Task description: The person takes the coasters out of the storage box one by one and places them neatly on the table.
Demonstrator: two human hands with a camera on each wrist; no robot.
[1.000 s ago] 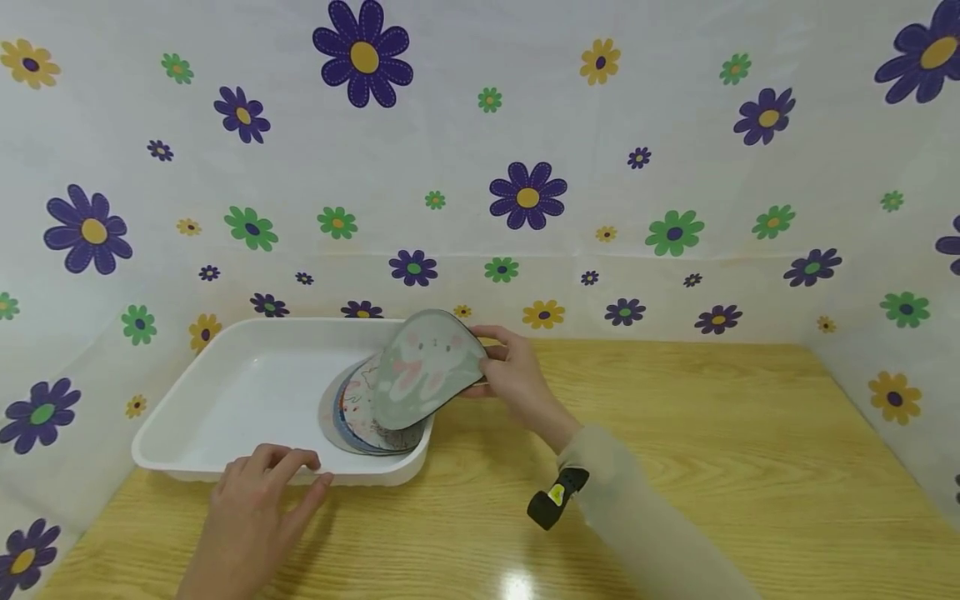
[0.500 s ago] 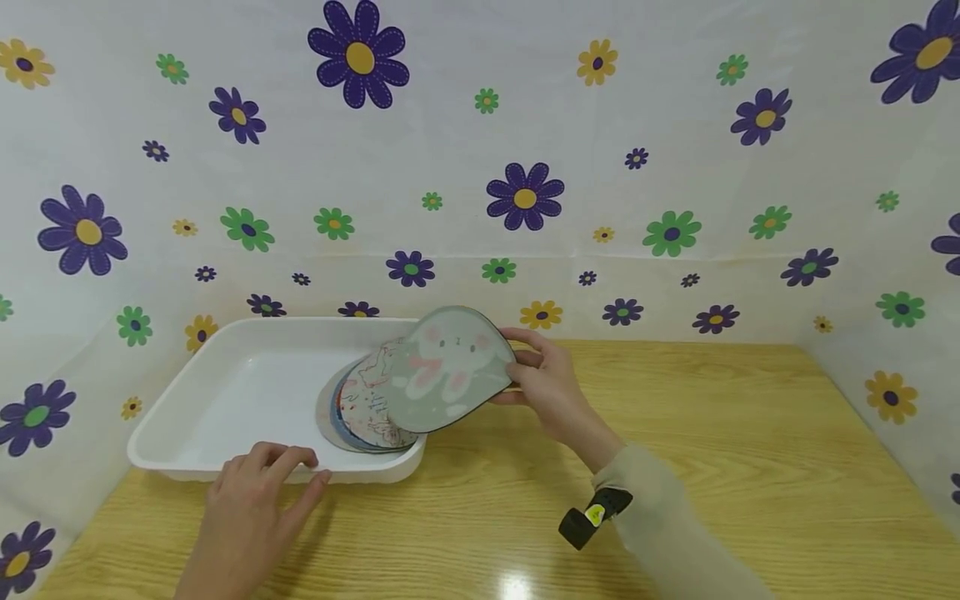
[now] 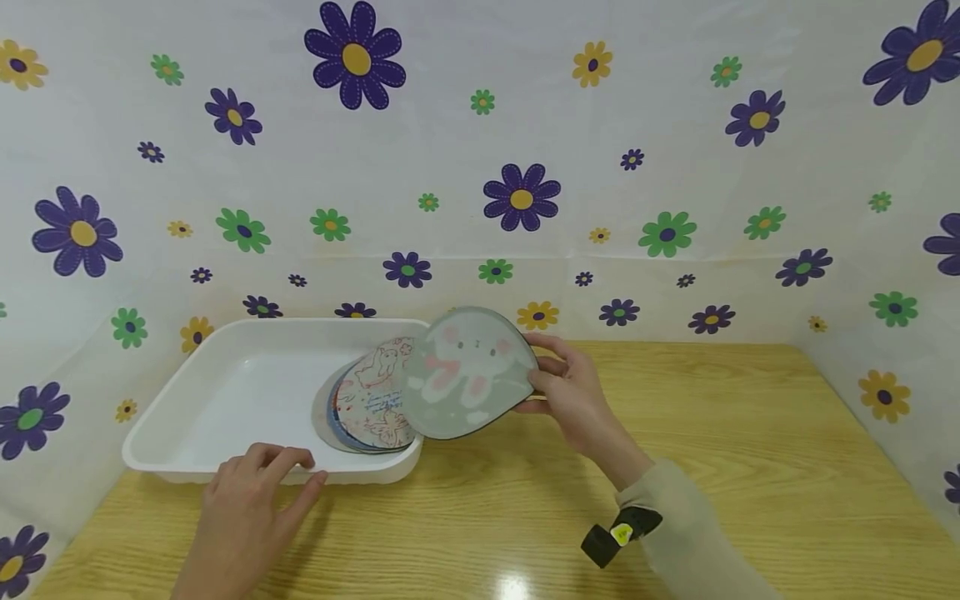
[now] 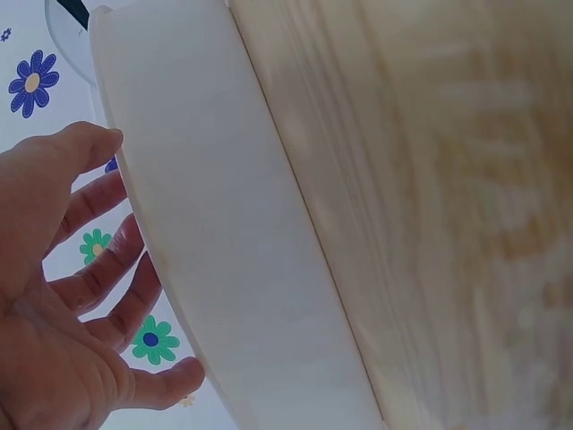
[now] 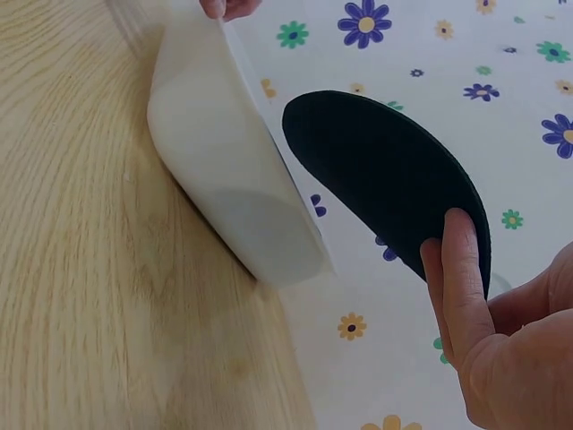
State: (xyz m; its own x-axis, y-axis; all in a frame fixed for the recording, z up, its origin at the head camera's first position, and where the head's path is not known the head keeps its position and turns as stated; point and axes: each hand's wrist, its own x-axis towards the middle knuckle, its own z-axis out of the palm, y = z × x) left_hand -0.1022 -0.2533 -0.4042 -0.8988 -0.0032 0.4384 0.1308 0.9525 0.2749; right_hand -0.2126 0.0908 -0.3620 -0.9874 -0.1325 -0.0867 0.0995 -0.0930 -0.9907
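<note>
My right hand [image 3: 577, 396] pinches the right edge of a round mouse pad [image 3: 468, 375] with a grey-green rabbit print. The pad is tilted above the right end of a white tray [image 3: 157, 417]. In the right wrist view, the black underside of the mouse pad [image 5: 376, 170] faces the camera, fingers beneath it and thumb mostly hidden. A fanned stack of printed round pads [image 3: 367, 408] lies in the tray, partly covered by the lifted one. My left hand [image 3: 251, 500] holds the tray's front rim, fingertips over it and thumb outside; in the left wrist view the fingertips reach behind the rim.
The tray stands at the left of a wood-grain table [image 3: 720, 433]. A white cloth with flower prints [image 3: 450, 125] hangs behind and at both sides. A black strap device [image 3: 622, 533] sits on the right wrist over a beige sleeve [image 3: 690, 525].
My right hand has drawn the rabbit mouse pad to the right, off the stack, uncovering more of the printed pad under it. My left hand stays at the tray rim.
</note>
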